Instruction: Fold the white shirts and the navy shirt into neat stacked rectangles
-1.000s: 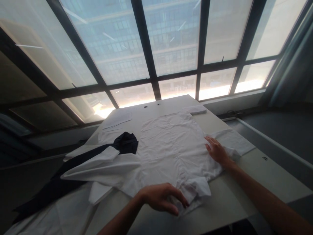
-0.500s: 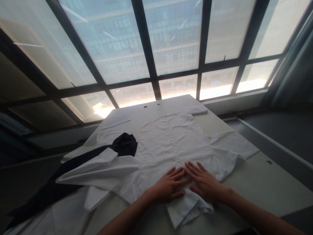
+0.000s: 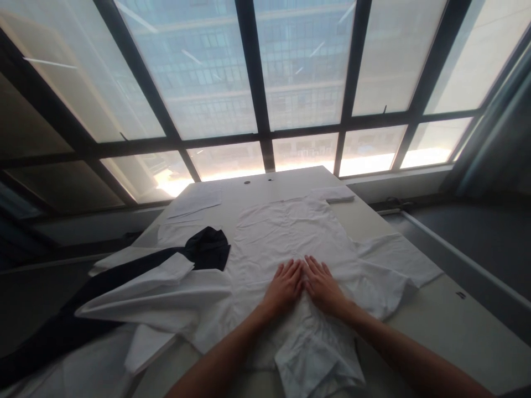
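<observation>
L hand [image 3: 284,290] + R hand [image 3: 323,288] now together mid white shirt [image 3: 282,235]

Nearest: bunched flap [image 3: 317,359], prob. collar, toward person. Past it, both palms lie farther up the body vs. 0.5 s ago; R was at the side edge before that. Suggests smoothing outward from near end. Each grip flat, fingers extended, nothing pinched. Shirt's on the surface [image 3: 290,179], sleeves out L & R; long axis runs person-to-window [image 3: 305,72], hem prob. far. Dark cloth [image 3: 207,249] L of body.
</observation>
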Tool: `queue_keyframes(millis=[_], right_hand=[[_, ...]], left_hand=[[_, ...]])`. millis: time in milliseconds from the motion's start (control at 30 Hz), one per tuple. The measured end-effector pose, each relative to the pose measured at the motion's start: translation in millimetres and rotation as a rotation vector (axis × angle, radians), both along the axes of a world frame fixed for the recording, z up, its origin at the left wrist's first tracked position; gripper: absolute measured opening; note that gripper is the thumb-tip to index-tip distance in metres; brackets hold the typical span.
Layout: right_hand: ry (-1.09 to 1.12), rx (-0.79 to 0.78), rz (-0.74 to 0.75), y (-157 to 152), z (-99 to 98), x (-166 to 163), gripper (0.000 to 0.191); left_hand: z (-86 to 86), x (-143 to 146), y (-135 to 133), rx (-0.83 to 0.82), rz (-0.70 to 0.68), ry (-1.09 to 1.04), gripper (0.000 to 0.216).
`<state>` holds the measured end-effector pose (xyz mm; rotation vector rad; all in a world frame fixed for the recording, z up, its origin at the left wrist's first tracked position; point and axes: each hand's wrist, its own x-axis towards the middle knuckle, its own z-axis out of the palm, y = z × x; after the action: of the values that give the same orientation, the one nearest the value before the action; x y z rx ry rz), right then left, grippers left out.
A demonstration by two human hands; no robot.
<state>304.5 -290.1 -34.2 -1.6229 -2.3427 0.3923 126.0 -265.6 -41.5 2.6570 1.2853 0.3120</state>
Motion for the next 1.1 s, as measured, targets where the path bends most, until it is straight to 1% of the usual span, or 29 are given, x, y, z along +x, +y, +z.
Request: queue_keyframes(millis=[67, 133, 500, 800, 1000, 1100], right_hand=[[-0.044, 0.003, -0.008, 4, -10.4, -8, 0.059], [-0.065, 0.006, -0.011, 5, -16.8, -10, 0.059], [-0.082, 0.001, -0.023, 13, -25.8, 4, 0.06], [-0.082, 0.013, -0.003, 11, -26.9, 10, 0.058], [-0.097, 0.015, 0.065, 7, -26.7, 8, 0.062], [-0.109, 0.021, 0.04, 11, -29.3, 13, 0.061]], left_hand=[[-9.8, 0, 1, 0.033, -0.005, 0.015, 0.054], [-14.5, -2, 1, 0.063, -0.009, 0.012, 0.054], [-22.8, -9, 3, 0.071, -0.027, -0.034, 0.056], [-19.4, -12, 0, 0.055, -0.037, -0.031, 0.063], [-16.1, -11, 0, 0.019, -0.034, -0.024, 0.063], [-14.7, -11, 0, 0.005, -0.026, -0.025, 0.062]])
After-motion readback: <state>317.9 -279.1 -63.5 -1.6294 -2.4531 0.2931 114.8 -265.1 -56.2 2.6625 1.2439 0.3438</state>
